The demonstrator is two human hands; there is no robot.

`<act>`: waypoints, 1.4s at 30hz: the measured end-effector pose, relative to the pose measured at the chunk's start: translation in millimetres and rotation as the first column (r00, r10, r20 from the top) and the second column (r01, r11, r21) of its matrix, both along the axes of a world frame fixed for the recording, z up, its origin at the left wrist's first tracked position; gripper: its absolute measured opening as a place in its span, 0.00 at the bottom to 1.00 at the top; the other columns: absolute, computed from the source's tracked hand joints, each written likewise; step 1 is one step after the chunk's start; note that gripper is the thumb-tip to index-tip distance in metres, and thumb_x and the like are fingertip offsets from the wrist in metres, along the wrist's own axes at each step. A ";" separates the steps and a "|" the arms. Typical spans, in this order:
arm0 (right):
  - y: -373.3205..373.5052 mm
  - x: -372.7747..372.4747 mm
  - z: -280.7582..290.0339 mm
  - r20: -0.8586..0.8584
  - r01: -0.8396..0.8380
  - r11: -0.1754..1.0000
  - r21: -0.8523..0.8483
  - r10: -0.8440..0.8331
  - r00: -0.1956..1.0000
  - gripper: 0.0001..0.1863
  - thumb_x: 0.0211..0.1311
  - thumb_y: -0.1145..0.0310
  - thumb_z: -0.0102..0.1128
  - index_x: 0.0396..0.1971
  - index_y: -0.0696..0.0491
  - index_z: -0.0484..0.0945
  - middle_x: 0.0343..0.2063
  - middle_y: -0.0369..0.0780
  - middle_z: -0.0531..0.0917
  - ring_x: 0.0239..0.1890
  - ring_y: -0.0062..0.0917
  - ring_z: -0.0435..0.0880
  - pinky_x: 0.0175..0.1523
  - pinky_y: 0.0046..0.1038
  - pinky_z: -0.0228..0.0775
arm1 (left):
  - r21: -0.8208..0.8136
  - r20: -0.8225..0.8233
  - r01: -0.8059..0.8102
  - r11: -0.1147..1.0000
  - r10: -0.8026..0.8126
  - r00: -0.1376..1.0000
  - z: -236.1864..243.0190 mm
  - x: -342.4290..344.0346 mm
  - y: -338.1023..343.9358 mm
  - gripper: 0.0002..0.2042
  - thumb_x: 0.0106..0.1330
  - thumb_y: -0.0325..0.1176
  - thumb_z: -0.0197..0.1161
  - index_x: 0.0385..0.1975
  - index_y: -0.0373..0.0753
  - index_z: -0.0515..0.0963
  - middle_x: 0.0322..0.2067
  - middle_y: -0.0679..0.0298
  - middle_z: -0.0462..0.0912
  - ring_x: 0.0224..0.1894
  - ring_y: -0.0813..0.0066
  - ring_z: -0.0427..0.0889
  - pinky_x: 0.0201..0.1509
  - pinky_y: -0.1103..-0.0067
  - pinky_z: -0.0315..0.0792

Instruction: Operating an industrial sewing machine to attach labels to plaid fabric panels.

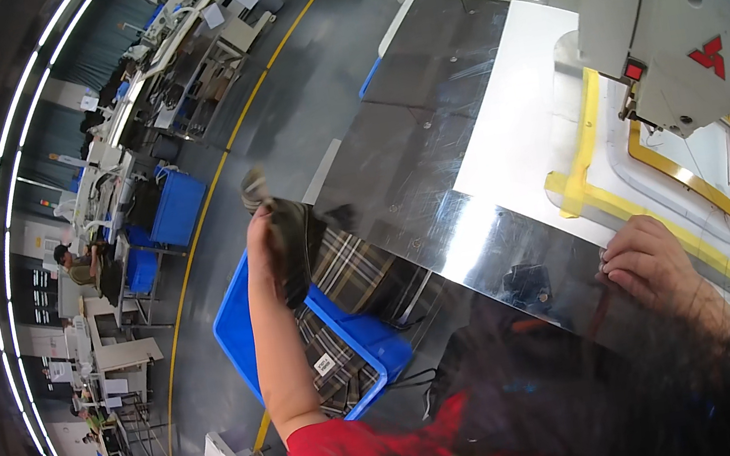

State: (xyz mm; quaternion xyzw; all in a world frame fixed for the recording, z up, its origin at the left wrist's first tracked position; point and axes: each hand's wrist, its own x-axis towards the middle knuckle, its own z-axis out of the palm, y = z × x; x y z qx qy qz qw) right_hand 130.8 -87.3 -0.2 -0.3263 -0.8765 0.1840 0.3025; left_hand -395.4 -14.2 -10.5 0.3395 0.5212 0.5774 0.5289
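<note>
My left hand (260, 242) is closed on a dark garment piece (299, 243), raised beyond the left edge of the metal table plate (410, 149). Motion blurs its upper end. Plaid fabric (354, 268) hangs just below, above a blue crate (387, 350) with more plaid fabric in it. On the right, my right hand (652, 264) rests at the border of the metal plate and white work surface, fingers curled with their tips pressed together. What they pinch, if anything, is too small to name. Beyond that hand lies a gold-coloured clamp frame (692, 184), under the sewing machine head (683, 34).
Yellow tape (581, 132) edges the white work surface (506, 96) around the frame. Across the grey floor, a yellow line (225, 159) runs past rows of workbenches. Blue bins (177, 205) stand there, and a person (80, 265) sits at a bench.
</note>
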 end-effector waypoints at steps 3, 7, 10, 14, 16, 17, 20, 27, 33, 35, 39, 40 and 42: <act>0.1 2.3 -2.1 0.044 0.003 1.000 -0.005 -0.002 0.999 0.05 0.49 0.72 0.66 0.25 0.53 0.78 0.32 0.36 0.79 0.37 0.32 0.78 0.46 0.33 0.69 | -0.036 -0.367 0.351 0.936 -0.339 0.866 30.5 97.1 6.1 0.06 0.58 0.30 0.53 0.34 0.39 0.72 0.24 0.69 0.72 0.26 0.81 0.76 0.31 0.80 0.74; -1.0 5.8 -2.6 0.049 0.011 1.000 0.026 -0.012 0.999 0.05 0.50 0.71 0.66 0.25 0.52 0.78 0.32 0.36 0.79 0.37 0.31 0.78 0.47 0.32 0.69 | -0.062 -0.692 0.624 0.779 -0.485 0.536 24.5 216.3 13.4 0.05 0.62 0.31 0.59 0.32 0.37 0.74 0.27 0.65 0.76 0.28 0.76 0.80 0.32 0.79 0.73; -1.0 9.1 -2.5 0.029 -0.060 0.996 0.069 0.058 0.998 0.06 0.50 0.71 0.66 0.27 0.52 0.78 0.34 0.36 0.79 0.39 0.30 0.78 0.49 0.32 0.69 | -0.103 -0.962 0.707 0.700 -0.252 0.109 26.4 254.3 27.8 0.06 0.59 0.32 0.64 0.31 0.38 0.77 0.30 0.61 0.77 0.33 0.68 0.81 0.36 0.75 0.73; 1.0 11.5 -1.6 0.118 0.015 0.998 0.057 -0.022 0.993 0.10 0.51 0.71 0.64 0.35 0.52 0.79 0.38 0.37 0.79 0.43 0.31 0.78 0.52 0.32 0.69 | 0.086 -0.991 0.769 0.633 -0.026 0.132 37.7 286.0 78.5 0.16 0.51 0.38 0.71 0.37 0.38 0.78 0.35 0.57 0.79 0.38 0.57 0.80 0.44 0.68 0.73; 6.5 9.0 0.1 0.215 0.035 0.965 0.260 -0.093 0.972 0.16 0.53 0.70 0.61 0.44 0.51 0.78 0.43 0.38 0.79 0.48 0.30 0.77 0.56 0.33 0.67 | -0.234 -0.946 0.768 0.596 -0.322 -0.039 46.8 294.1 109.6 0.23 0.46 0.41 0.75 0.39 0.36 0.78 0.33 0.56 0.81 0.35 0.62 0.80 0.41 0.71 0.73; 10.1 6.0 1.1 0.268 0.043 0.919 0.391 -0.158 0.951 0.18 0.53 0.69 0.59 0.47 0.51 0.77 0.45 0.38 0.79 0.49 0.30 0.77 0.57 0.34 0.66 | -0.416 -0.866 0.751 0.513 -0.476 -0.154 50.3 299.3 124.3 0.22 0.47 0.41 0.75 0.37 0.34 0.78 0.27 0.60 0.80 0.30 0.70 0.79 0.37 0.75 0.72; 28.9 -11.7 3.2 0.330 0.002 0.806 0.592 -0.246 0.911 0.20 0.54 0.68 0.56 0.49 0.52 0.76 0.46 0.39 0.79 0.52 0.30 0.77 0.59 0.34 0.66 | -0.537 -0.763 0.786 0.308 -0.574 -0.297 48.4 313.9 146.3 0.16 0.52 0.38 0.73 0.33 0.34 0.78 0.22 0.67 0.77 0.27 0.80 0.75 0.33 0.80 0.69; 53.4 -7.2 -15.7 0.317 0.086 0.960 0.266 -0.172 0.933 0.16 0.54 0.69 0.54 0.43 0.56 0.77 0.46 0.43 0.81 0.52 0.34 0.78 0.57 0.31 0.69 | -0.358 -0.811 0.775 0.521 -0.585 0.019 28.9 341.9 157.2 0.16 0.58 0.37 0.68 0.39 0.31 0.79 0.31 0.57 0.84 0.31 0.71 0.80 0.39 0.75 0.72; 37.8 36.7 -18.6 0.371 0.155 0.895 0.419 -0.324 0.870 0.16 0.54 0.70 0.54 0.42 0.59 0.78 0.46 0.44 0.81 0.52 0.34 0.79 0.56 0.31 0.71 | 0.009 -0.942 0.846 0.532 -0.280 0.187 15.3 394.0 158.8 0.20 0.56 0.39 0.68 0.46 0.37 0.78 0.43 0.55 0.82 0.48 0.59 0.80 0.51 0.71 0.72; 22.0 53.9 -13.9 0.407 0.176 0.868 0.464 -0.386 0.828 0.16 0.54 0.71 0.54 0.43 0.59 0.78 0.46 0.44 0.81 0.52 0.35 0.78 0.56 0.31 0.71 | 0.075 -0.965 0.865 0.496 -0.181 0.187 19.4 402.6 165.3 0.19 0.55 0.39 0.67 0.46 0.40 0.78 0.43 0.56 0.82 0.47 0.59 0.79 0.51 0.71 0.72; -26.7 99.4 -9.5 0.478 0.279 0.827 0.488 -0.521 0.707 0.17 0.53 0.71 0.54 0.43 0.60 0.78 0.46 0.45 0.81 0.52 0.35 0.79 0.56 0.30 0.70 | -0.226 -0.947 0.867 0.444 -0.310 -0.088 24.0 398.6 170.8 0.15 0.55 0.34 0.64 0.43 0.40 0.80 0.41 0.58 0.83 0.44 0.62 0.80 0.48 0.72 0.74; -39.1 110.7 -9.5 0.462 0.294 0.814 0.501 -0.539 0.705 0.17 0.53 0.71 0.54 0.43 0.60 0.78 0.46 0.45 0.81 0.52 0.35 0.79 0.56 0.30 0.70 | -0.150 -0.954 0.899 0.411 -0.298 -0.023 20.7 399.1 169.2 0.14 0.56 0.33 0.63 0.43 0.41 0.80 0.40 0.58 0.83 0.43 0.63 0.80 0.47 0.72 0.74; -61.0 129.7 -8.7 0.456 0.432 0.779 0.455 -0.621 0.638 0.17 0.55 0.72 0.51 0.45 0.57 0.76 0.49 0.44 0.80 0.51 0.34 0.80 0.56 0.32 0.71 | 0.122 -0.984 0.958 0.259 -0.093 0.151 10.4 404.0 164.9 0.12 0.58 0.29 0.61 0.42 0.37 0.80 0.37 0.55 0.84 0.39 0.61 0.81 0.43 0.72 0.73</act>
